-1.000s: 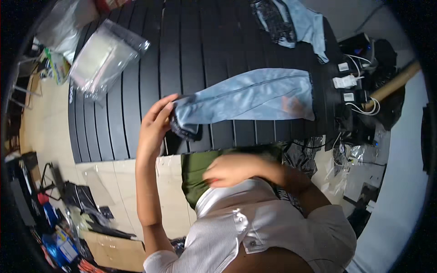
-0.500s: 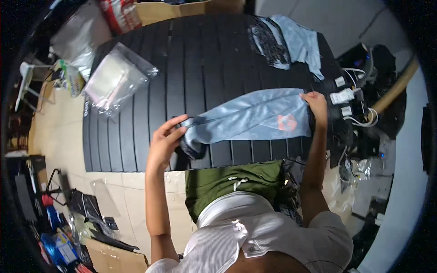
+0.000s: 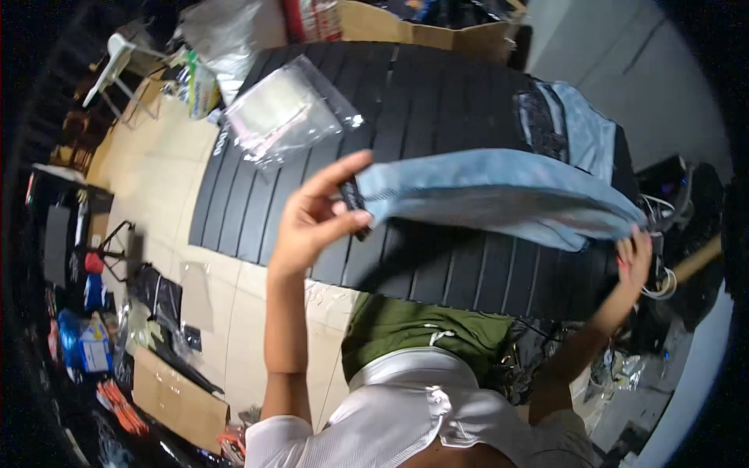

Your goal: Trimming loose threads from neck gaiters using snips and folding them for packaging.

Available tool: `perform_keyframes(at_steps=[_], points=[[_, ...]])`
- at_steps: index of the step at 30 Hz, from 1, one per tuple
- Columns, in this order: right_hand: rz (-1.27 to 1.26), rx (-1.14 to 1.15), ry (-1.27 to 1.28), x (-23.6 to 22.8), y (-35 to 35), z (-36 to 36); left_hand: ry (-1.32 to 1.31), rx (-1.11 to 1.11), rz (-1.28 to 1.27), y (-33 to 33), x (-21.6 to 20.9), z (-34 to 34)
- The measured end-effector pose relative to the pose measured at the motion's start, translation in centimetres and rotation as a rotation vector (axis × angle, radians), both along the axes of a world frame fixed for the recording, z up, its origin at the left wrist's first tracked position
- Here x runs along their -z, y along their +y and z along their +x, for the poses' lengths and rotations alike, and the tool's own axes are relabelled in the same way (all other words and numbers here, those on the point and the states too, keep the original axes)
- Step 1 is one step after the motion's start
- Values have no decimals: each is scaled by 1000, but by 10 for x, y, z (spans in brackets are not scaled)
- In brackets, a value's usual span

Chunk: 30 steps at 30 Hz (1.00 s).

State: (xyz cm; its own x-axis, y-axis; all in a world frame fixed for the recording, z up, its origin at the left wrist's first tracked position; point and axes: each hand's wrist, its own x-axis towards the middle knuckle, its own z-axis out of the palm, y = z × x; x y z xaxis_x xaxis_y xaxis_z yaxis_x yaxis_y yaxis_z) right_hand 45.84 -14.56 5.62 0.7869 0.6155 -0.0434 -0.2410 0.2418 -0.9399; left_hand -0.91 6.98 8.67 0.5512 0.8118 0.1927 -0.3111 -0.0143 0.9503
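A long light-blue garment (image 3: 484, 175) with black trim at one end hangs stretched between my two hands, lifted above the black slatted table (image 3: 437, 86). My left hand (image 3: 316, 214) grips its black-trimmed end between thumb and fingers. At the opposite end, my right hand (image 3: 634, 261) pinches the cloth near the table's right edge. The garment sags a little between them, its lower layer hanging loose. Beyond it, another light-blue piece of clothing (image 3: 589, 129) with black lace (image 3: 538, 117) lies at the table's far right, partly covered by the raised cloth.
Clear plastic bags (image 3: 281, 109) lie on the table's far left. White cables (image 3: 663, 287) and a wooden pole (image 3: 698, 261) stand close by my right hand. Behind the table is an open cardboard box (image 3: 460, 35). A flattened carton (image 3: 175, 398) rests on the floor at lower left.
The garment has risen off the table and is pulled longer between my hands, which are farther apart. My right hand has moved outward. The whole view has shifted and tilted.
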Motion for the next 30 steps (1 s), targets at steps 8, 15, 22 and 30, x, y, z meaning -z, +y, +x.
perform_keyframes(at_steps=[8, 15, 22, 30], points=[[-618, -169, -49, 57, -13, -13, 132, -13, -366, -17, 76, 1], [-383, 149, -490, 62, 54, -138, 75, -81, -673, -28, 90, 15], [-195, -558, -635, 36, 125, -298, -61, -85, -674, -40, 92, 17], [-184, -621, -840, 42, 140, -311, -35, -44, -581, -41, 94, 4]])
